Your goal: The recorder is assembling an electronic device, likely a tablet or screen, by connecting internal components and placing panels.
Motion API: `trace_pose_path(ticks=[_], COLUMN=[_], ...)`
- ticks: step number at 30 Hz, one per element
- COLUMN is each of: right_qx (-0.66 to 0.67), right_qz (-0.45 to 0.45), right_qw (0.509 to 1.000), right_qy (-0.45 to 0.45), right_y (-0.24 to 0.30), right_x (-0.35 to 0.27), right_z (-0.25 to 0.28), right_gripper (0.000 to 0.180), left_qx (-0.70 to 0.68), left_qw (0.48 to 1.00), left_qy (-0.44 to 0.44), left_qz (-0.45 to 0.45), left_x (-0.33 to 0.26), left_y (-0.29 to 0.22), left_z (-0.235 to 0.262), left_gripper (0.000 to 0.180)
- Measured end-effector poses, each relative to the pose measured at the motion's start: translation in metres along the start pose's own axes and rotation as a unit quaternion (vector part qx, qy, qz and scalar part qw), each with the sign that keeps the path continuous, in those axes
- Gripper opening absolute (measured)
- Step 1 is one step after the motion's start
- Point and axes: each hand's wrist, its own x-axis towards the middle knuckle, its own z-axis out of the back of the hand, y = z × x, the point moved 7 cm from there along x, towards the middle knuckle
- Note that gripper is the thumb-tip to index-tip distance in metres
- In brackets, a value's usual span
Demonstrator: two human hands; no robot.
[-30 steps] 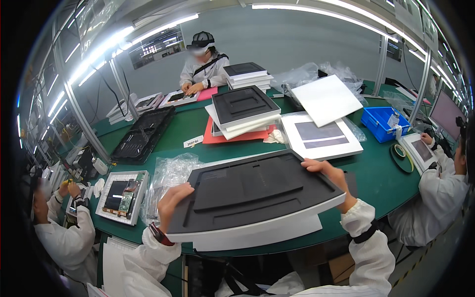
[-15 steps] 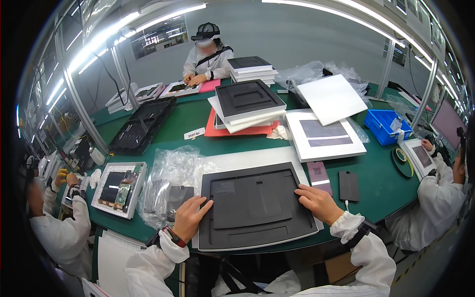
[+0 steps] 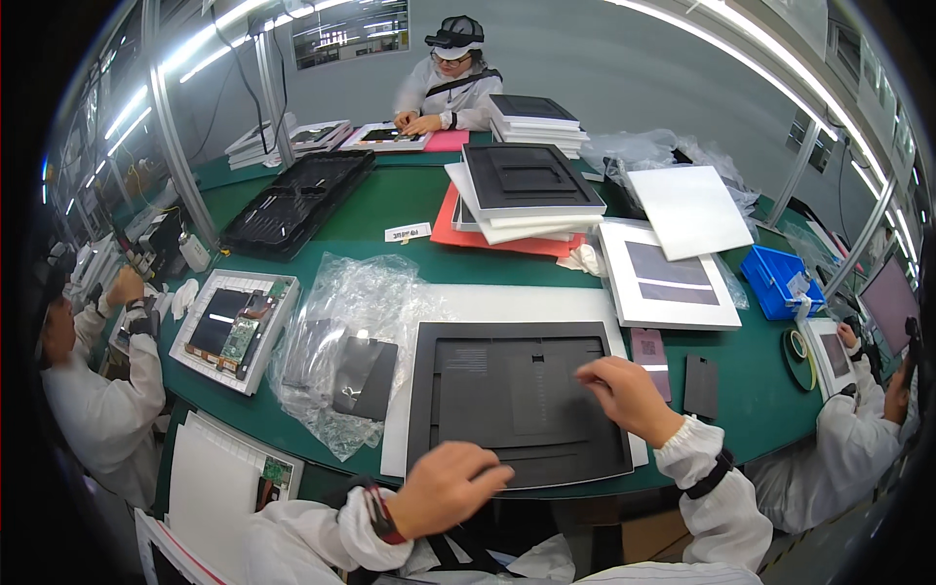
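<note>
A flat black rectangular panel [image 3: 517, 400], with a raised inner plate and a recessed border, lies on a white foam sheet [image 3: 395, 453]. My left hand [image 3: 444, 492] is over its near left edge, thumb and fingers apart, holding nothing. Over the panel's right side is my right hand [image 3: 629, 395], its fingers loosely bent and nothing visible in them; whether the fingertips touch the surface I cannot tell. Left of the panel, clear plastic wrap [image 3: 341, 283] lies crumpled, with a dark grey flat piece [image 3: 370, 380] on or under it.
A white tray [image 3: 258, 380] with a screen and circuit board stands left. Behind are stacked trays [image 3: 531, 207], a black moulded case [image 3: 297, 205] and a white framed panel [image 3: 682, 312]. At right are a blue bin [image 3: 770, 292] and green tape [image 3: 798, 361]. Co-workers sit around.
My left hand has left the panel's left edge and moved right and nearer me. My right hand has moved off the right edge, over the panel. The view has shifted slightly.
</note>
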Motion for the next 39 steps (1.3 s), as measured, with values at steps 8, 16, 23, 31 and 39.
trace_pose_path(ticks=[8,16,23,31,39], right_qx=[-0.085,-0.13,-0.052,0.019,0.093], right_qz=[0.013,-0.018,-0.045,-0.058,-0.12], right_qw=[0.996,0.99,0.989,0.988,0.971], right_qy=[0.013,0.056,0.134,0.141,0.187], right_y=[0.001,-0.013,-0.024,-0.027,-0.036], right_x=[0.068,0.083,0.093,0.097,0.097], right_z=[-0.06,-0.066,-0.071,-0.069,-0.067], right_gripper=[0.015,0.013,0.017,0.015,0.012], left_qx=[-0.008,-0.014,-0.011,-0.034,-0.045], left_qw=[0.999,0.999,0.999,0.997,0.996], left_qy=[0.02,0.013,-0.01,-0.02,-0.019], left_qz=[0.048,0.04,0.052,0.059,0.072], left_x=[-0.022,-0.025,-0.023,-0.024,-0.024], left_y=[-0.005,-0.005,-0.004,-0.004,-0.003], left_z=[-0.052,-0.054,-0.052,-0.052,-0.051], left_gripper=[0.028,0.033,0.035,0.037,0.039])
